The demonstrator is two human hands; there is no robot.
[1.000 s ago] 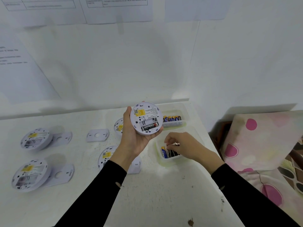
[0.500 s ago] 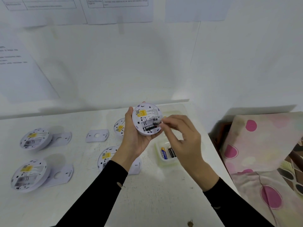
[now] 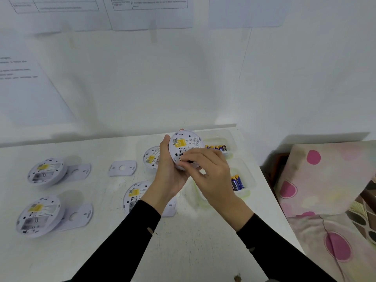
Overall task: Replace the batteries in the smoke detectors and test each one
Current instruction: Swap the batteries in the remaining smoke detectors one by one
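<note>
My left hand [image 3: 169,176] grips a round white smoke detector [image 3: 184,144] above the table, back side up, its yellow label showing. My right hand [image 3: 207,169] lies across the detector's lower half, fingers curled over the battery bay and pressing there; the battery under them is hidden. A near clear tray [image 3: 249,180] holds two blue batteries [image 3: 237,182]. A far tray [image 3: 231,139] holds a row of several batteries [image 3: 216,147].
Four more detectors lie back up on the white table [image 3: 193,245]: two at left [image 3: 46,171] [image 3: 38,215], one behind my left hand [image 3: 151,157], one under my left wrist [image 3: 136,195]. Mounting plates [image 3: 122,168] lie beside them. A spotted cushion [image 3: 325,180] sits right.
My right hand took a battery from the near tray, carried it up to the held detector, and now covers the battery bay. The left hand has kept the detector nearly still.
</note>
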